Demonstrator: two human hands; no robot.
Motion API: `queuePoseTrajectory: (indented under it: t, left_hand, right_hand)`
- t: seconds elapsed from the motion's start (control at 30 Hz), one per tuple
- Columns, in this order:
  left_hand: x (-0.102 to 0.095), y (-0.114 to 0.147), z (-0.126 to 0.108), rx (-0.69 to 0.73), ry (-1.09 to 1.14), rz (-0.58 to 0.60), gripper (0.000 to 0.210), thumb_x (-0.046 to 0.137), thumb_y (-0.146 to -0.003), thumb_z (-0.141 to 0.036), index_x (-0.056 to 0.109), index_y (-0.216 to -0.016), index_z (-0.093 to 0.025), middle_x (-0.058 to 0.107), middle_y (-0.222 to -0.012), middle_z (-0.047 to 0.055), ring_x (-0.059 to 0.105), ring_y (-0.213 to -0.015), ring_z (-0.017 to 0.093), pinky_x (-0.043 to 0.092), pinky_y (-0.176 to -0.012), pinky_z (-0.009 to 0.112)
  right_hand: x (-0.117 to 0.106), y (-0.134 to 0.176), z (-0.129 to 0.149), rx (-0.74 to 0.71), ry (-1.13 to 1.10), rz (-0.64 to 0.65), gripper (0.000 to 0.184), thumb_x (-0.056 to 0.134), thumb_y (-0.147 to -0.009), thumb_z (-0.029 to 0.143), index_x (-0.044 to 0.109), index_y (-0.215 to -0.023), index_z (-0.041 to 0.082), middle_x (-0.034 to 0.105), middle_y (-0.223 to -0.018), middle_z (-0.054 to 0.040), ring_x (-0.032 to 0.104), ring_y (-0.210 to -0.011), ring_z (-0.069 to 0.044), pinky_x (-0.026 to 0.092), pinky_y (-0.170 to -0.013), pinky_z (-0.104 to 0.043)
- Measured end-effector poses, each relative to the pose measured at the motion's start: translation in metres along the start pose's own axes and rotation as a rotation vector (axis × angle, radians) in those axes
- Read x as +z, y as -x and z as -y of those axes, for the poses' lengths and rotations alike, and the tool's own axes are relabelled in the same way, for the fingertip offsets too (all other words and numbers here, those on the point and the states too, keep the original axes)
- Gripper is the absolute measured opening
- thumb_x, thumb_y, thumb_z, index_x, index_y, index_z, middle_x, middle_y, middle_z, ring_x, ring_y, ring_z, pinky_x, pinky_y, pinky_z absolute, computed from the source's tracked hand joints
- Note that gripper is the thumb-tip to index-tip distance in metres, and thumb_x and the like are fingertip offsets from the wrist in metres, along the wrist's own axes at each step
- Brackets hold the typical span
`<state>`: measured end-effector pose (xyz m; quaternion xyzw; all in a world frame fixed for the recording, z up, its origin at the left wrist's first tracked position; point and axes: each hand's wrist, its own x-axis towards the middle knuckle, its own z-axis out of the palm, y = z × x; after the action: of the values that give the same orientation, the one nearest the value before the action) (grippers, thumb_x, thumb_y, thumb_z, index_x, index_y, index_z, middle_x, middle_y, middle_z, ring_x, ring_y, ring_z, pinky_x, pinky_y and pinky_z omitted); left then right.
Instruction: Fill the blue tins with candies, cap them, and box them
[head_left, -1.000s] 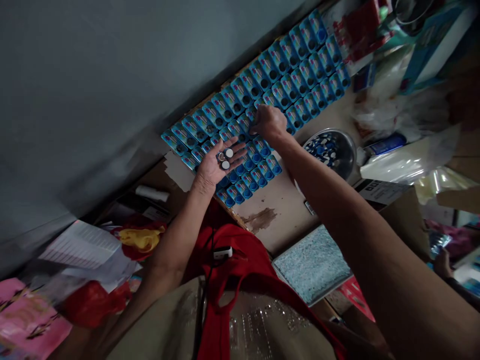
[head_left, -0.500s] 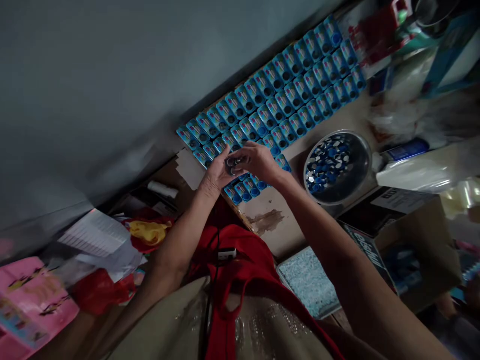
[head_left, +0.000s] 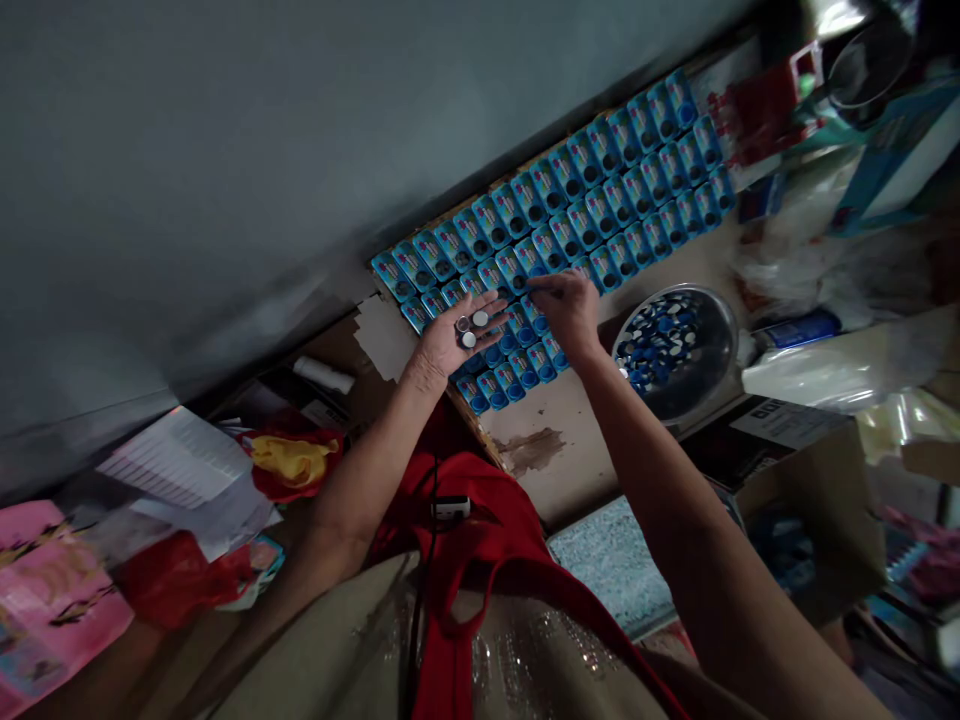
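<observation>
My left hand (head_left: 450,338) lies palm up with its fingers apart, carrying a few small round discs (head_left: 468,340) with pale faces and dark rims. Just to its right, my right hand (head_left: 568,308) is closed in a pinch, its fingertips over the rows of blue packs. Whatever it pinches is too small and dark to make out. The blue packs (head_left: 579,214) lie in slanting rows on the table, each with a printed label and a round spot at one end. Both hands hide some of the nearer packs.
A metal bowl (head_left: 721,345) of blue and silvery discs stands right of my right forearm. Nearer me are a tray of pale blue bits (head_left: 611,560) and an open cardboard box (head_left: 832,500). A grey wall (head_left: 225,150) runs behind the table. Papers (head_left: 180,460) lie at left.
My hands were together over the discs. Now they are apart: the left has opened flat, showing the discs, and the right has moved rightward over the packs. The view has shifted slightly.
</observation>
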<state>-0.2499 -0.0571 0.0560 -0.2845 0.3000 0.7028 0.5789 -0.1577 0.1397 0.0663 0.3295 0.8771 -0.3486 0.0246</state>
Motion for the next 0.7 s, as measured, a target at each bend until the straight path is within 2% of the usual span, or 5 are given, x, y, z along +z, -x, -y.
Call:
queuePoseTrajectory:
  t: [0.1,0.23,0.43,0.57,0.7]
  left_hand:
    - [-0.004,0.002,-0.005,0.017,0.010,-0.006,0.043,0.055,-0.117,-0.039,0.075,-0.147,-0.016,0.086,-0.128,0.015,0.082,-0.126,0.027,0.059,-0.120,0.041]
    - [-0.008,0.003,-0.006,0.018,0.031,-0.001,0.044,0.061,-0.115,-0.040,0.073,-0.150,-0.017,0.085,-0.132,0.015,0.079,-0.132,0.029,0.057,-0.123,0.043]
    - [-0.008,0.000,-0.007,0.015,0.003,0.031,0.044,0.057,-0.116,-0.046,0.076,-0.146,-0.020,0.083,-0.137,0.014,0.075,-0.139,0.030,0.056,-0.123,0.044]
    - [-0.005,0.004,-0.008,0.022,0.003,0.001,0.047,0.053,-0.117,-0.046,0.072,-0.150,-0.018,0.085,-0.132,0.015,0.080,-0.131,0.029,0.057,-0.122,0.045]
    - [-0.009,0.009,-0.008,0.009,0.004,0.020,0.050,0.046,-0.119,-0.044,0.068,-0.156,-0.017,0.087,-0.124,0.014,0.082,-0.125,0.027,0.057,-0.122,0.045]
  right_hand:
    - [0.004,-0.020,0.004,0.032,0.232,-0.058,0.022,0.067,-0.087,0.019,0.084,-0.100,0.024,0.083,-0.110,-0.0112,0.077,-0.104,-0.033,0.060,-0.098,-0.049]
    - [0.011,-0.044,0.012,0.070,0.380,0.021,0.011,0.072,-0.085,0.014,0.074,-0.088,0.025,0.082,-0.106,-0.0123,0.076,-0.106,-0.035,0.058,-0.096,-0.049]
    - [0.008,-0.081,0.013,0.173,0.438,0.096,0.036,0.093,-0.070,0.017,0.062,-0.085,0.028,0.077,-0.099,-0.0087,0.074,-0.100,-0.037,0.058,-0.089,-0.049]
    - [0.006,-0.060,0.024,0.072,0.365,0.035,0.025,0.085,-0.080,0.016,0.066,-0.091,0.027,0.077,-0.098,-0.0073,0.073,-0.101,-0.034,0.056,-0.091,-0.046]
    - [0.006,-0.005,0.042,-0.255,0.217,0.101,0.014,0.073,-0.092,0.014,0.075,-0.101,0.025,0.077,-0.107,-0.0079,0.071,-0.101,-0.028,0.057,-0.092,-0.040]
